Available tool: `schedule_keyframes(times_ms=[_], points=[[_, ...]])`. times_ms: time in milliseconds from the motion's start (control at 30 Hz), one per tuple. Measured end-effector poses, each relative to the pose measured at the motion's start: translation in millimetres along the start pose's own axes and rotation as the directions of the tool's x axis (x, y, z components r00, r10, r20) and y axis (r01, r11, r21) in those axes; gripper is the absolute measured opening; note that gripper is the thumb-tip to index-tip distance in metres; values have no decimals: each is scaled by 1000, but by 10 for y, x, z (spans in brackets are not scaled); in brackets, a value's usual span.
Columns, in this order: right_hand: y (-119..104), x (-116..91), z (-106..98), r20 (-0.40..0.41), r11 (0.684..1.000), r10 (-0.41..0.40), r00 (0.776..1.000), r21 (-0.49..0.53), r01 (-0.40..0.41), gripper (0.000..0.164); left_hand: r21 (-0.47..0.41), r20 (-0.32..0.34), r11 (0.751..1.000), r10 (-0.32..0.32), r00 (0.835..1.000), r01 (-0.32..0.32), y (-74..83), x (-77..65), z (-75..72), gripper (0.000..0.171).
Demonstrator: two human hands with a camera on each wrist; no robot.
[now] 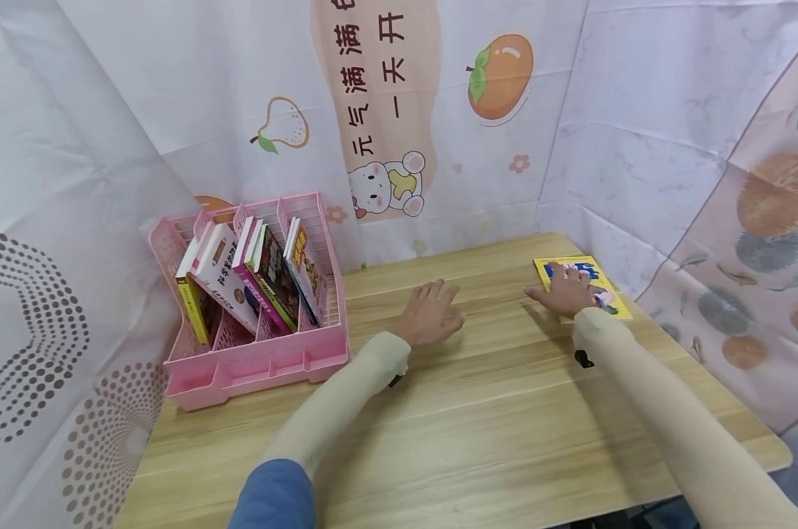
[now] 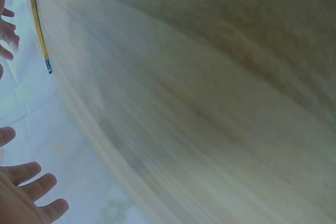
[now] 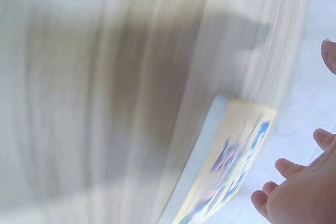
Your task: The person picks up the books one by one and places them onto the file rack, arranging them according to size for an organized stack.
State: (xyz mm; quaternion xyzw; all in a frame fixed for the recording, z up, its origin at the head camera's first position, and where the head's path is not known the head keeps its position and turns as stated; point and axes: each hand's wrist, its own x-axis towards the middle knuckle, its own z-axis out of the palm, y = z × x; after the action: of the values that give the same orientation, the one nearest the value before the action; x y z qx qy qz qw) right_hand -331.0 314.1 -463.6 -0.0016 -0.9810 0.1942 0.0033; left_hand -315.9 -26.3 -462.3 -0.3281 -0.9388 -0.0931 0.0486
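A yellow book (image 1: 612, 300) with blue and purple cover art lies flat at the table's right edge. My right hand (image 1: 564, 291) is over its near-left part, fingers spread; whether it touches the cover cannot be told. In the right wrist view the book (image 3: 223, 166) lies below that hand (image 3: 304, 192). My left hand (image 1: 427, 314) is above the middle of the table, fingers apart, holding nothing. The left wrist view shows the left hand's fingers (image 2: 39, 187) extended, with the yellow book (image 2: 39, 30) seen edge-on far off.
A pink rack (image 1: 260, 367) with dividers stands on the left of the wooden table (image 1: 465, 433). Several books (image 1: 267, 279) lean in its slots. Patterned cloth (image 1: 439, 132) hangs behind the table and along both sides.
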Motion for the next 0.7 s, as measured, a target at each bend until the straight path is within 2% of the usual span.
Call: schedule_keyframes(times_ms=[100, 167, 233, 333, 433, 533, 600, 633, 700], points=[[182, -10, -26, 5, 998, 54, 999, -30, -54, 116, 11, 4, 1000, 26, 1000, -26, 44, -2, 3, 64], [342, -20, -32, 11, 990, 131, 991, -55, -130, 118, 27, 2, 998, 50, 999, -50, 71, -4, 4, 61], [498, -45, -64, 37, 972, 229, 973, -60, -227, 118, 41, -5, 996, 75, 997, -75, 95, -5, 6, 58], [704, -105, -136, 84, 931, 362, 929, -80, -355, 120, 35, -13, 996, 87, 996, -87, 121, -13, 15, 57], [810, -119, -191, 114, 920, 386, 915, -117, -373, 114, 32, -7, 996, 81, 997, -81, 119, -38, 22, 57], [863, -132, -265, 139, 929, 358, 923, -156, -336, 103, 25, 1, 996, 89, 996, -89, 137, -55, 15, 56], [845, -170, -341, 159, 923, 381, 911, -118, -366, 92, 14, -1, 994, 111, 994, -111, 161, -60, -1, 55], [834, -192, -380, 184, 918, 397, 899, -66, -392, 88, 12, -6, 993, 121, 993, -121, 172, -62, -10, 55], [816, -235, -449, 251, 886, 427, 869, 79, -458, 79, 21, -9, 990, 136, 991, -136, 192, -72, -30, 53]])
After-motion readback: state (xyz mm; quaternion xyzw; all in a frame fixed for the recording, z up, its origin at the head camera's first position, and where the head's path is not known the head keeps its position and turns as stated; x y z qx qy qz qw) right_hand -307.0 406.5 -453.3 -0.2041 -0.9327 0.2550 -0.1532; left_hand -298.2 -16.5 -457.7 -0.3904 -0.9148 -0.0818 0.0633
